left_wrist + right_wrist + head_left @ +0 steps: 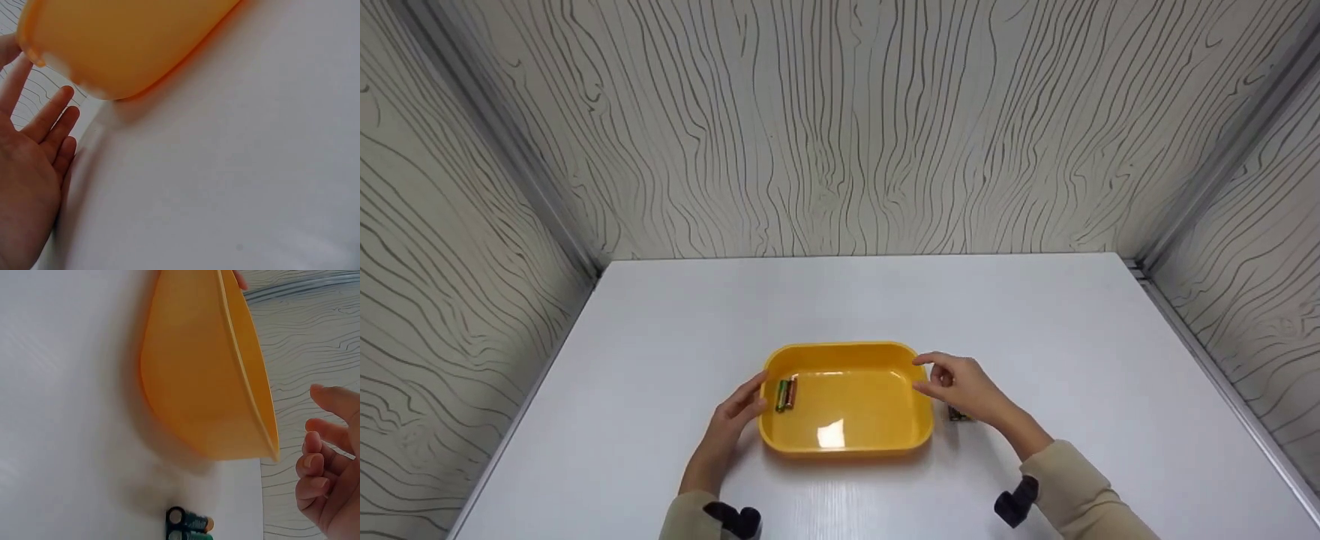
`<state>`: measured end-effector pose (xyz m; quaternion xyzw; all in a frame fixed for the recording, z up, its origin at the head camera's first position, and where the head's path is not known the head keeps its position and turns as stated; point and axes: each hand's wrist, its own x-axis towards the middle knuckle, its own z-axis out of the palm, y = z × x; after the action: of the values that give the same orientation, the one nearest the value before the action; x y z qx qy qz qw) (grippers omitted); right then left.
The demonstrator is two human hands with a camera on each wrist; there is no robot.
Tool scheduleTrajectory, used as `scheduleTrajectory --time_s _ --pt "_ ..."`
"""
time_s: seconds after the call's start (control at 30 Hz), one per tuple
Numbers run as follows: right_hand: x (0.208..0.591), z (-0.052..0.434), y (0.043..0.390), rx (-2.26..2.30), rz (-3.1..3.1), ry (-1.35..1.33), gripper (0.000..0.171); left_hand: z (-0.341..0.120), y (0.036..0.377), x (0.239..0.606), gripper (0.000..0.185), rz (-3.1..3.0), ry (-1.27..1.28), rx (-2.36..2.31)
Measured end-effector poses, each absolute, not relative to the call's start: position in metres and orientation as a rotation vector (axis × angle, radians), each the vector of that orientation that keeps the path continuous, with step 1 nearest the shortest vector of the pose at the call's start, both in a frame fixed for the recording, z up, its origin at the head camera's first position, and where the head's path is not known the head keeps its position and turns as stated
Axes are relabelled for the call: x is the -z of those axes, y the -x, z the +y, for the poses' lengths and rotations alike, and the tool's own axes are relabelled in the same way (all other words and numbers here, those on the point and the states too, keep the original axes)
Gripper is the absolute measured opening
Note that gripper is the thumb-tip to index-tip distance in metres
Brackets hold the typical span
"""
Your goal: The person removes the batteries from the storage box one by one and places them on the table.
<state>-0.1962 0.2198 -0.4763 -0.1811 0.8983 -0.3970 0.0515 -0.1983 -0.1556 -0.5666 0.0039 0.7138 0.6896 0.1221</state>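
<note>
A yellow plastic tray stands on the white table. Two batteries lie side by side at its left end, a green battery and a reddish-brown battery. My left hand touches the tray's left rim, its fingers fairly straight. By the right rim is my right hand, thumb and index finger spread apart, the other fingers bent, with nothing held. In the right wrist view this hand is apart from the tray. Dark batteries lie on the table right of the tray, mostly hidden beneath the right hand in the head view.
The white table is bounded by wood-grain-patterned panels at the back and both sides. Dark wrist cameras are strapped over both beige sleeves.
</note>
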Motion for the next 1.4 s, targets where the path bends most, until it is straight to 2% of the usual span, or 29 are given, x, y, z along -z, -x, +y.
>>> scheduleTrajectory --time_s 0.47,0.97,1.4 --pt "0.492 0.160 0.205 1.218 2.646 0.649 0.036 -0.157 0.200 0.570 0.055 2.080 -0.015 -2.015" --pt "0.520 0.107 0.216 1.193 2.603 0.584 0.032 -0.156 0.200 0.569 0.054 2.076 -0.038 -2.028" --pt "0.528 0.064 0.220 1.243 2.530 0.432 0.040 -0.156 0.200 0.569 0.053 2.069 -0.034 -2.038"
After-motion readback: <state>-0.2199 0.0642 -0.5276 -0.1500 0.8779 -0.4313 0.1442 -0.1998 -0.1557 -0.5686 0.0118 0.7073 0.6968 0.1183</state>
